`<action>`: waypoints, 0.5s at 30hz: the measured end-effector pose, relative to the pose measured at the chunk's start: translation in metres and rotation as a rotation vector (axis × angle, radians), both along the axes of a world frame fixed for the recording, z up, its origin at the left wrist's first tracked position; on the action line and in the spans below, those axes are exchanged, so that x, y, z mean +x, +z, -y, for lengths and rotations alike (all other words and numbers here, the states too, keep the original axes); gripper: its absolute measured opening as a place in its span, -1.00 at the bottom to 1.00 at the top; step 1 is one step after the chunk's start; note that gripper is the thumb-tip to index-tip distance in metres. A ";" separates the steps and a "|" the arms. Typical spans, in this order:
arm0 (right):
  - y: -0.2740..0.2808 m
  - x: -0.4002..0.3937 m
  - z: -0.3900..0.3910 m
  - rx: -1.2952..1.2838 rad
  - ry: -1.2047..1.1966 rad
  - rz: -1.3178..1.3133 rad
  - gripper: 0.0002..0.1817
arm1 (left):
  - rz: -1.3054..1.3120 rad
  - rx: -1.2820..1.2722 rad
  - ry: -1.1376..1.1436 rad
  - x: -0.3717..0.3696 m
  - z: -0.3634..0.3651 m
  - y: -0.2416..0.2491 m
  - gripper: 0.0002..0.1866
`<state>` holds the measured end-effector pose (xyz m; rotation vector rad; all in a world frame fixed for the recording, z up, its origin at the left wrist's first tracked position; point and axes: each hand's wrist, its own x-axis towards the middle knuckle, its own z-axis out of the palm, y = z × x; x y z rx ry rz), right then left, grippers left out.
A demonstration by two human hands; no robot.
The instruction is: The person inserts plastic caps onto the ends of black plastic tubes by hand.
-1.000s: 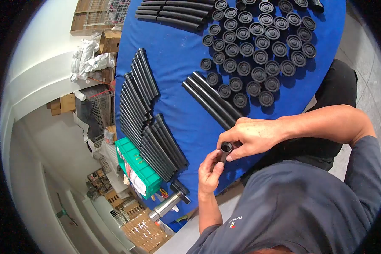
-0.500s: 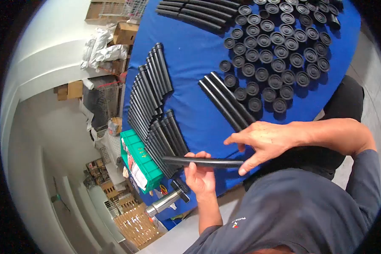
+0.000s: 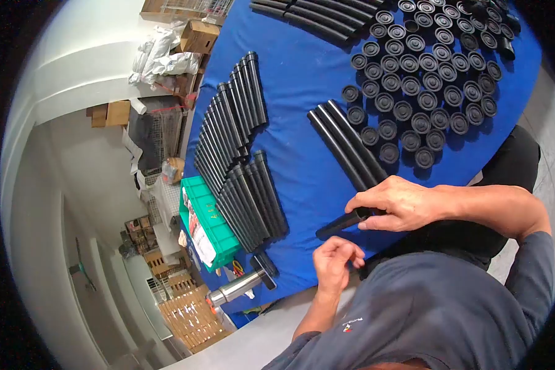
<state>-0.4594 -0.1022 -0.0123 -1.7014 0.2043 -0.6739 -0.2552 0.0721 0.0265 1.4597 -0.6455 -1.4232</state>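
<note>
My right hand is closed around one end of a black tube, which slants down to the left just above the blue cloth. Below the tube is my left hand, its fingers curled in, with nothing visible in them. Several loose black tubes lie side by side just beyond my right hand. Many round black caps stand in a cluster at the upper right. On the left, a long row of black tubes with capped ends lies on the cloth.
A green crate sits at the table's left edge. Near it is a metal cylinder tool with a black end. More black tubes lie at the far edge of the blue cloth. Cardboard boxes stand beyond the table.
My left hand has let go of the tube and curled its fingers. My right hand has closed on the tube's end, and the tube now points down to the left. The view has shifted slightly.
</note>
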 end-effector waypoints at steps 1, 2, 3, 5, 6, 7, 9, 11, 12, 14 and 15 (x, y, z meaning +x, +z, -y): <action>0.000 0.000 0.000 0.012 -0.009 -0.002 -0.63 | 0.388 -0.158 -0.035 -0.004 0.005 0.003 -0.75; 0.000 0.001 0.000 -0.006 -0.026 0.023 -0.62 | 0.775 -0.317 -0.072 -0.005 0.012 0.003 -0.74; -0.002 0.002 0.001 -0.023 -0.045 0.046 -0.61 | 1.136 -0.520 -0.132 0.002 0.023 -0.001 -0.65; -0.007 0.003 -0.001 -0.006 -0.063 0.061 -0.59 | 1.244 -0.530 -0.200 -0.004 0.047 0.000 -0.56; -0.009 0.004 -0.003 0.026 -0.060 0.056 -0.58 | 1.196 -0.488 -0.237 -0.003 0.051 -0.007 -0.54; -0.010 0.004 -0.004 0.059 -0.058 0.050 -0.56 | 1.113 -0.416 -0.228 0.001 0.047 -0.013 -0.55; -0.009 0.004 -0.004 0.147 -0.011 0.086 -0.56 | 0.946 -0.273 -0.215 0.009 0.037 -0.020 -0.56; -0.004 0.003 -0.004 0.230 0.040 0.090 -0.57 | 0.856 -0.266 -0.229 0.012 0.034 -0.018 -0.60; -0.005 0.003 -0.005 0.232 0.041 0.110 -0.57 | 0.814 -0.261 -0.231 0.013 0.034 -0.015 -0.61; -0.009 0.006 -0.006 0.232 0.044 0.154 -0.58 | 0.772 -0.286 -0.292 0.011 0.037 -0.008 -0.64; -0.008 0.004 -0.005 0.238 0.055 0.139 -0.59 | 0.770 -0.294 -0.330 0.012 0.039 -0.005 -0.65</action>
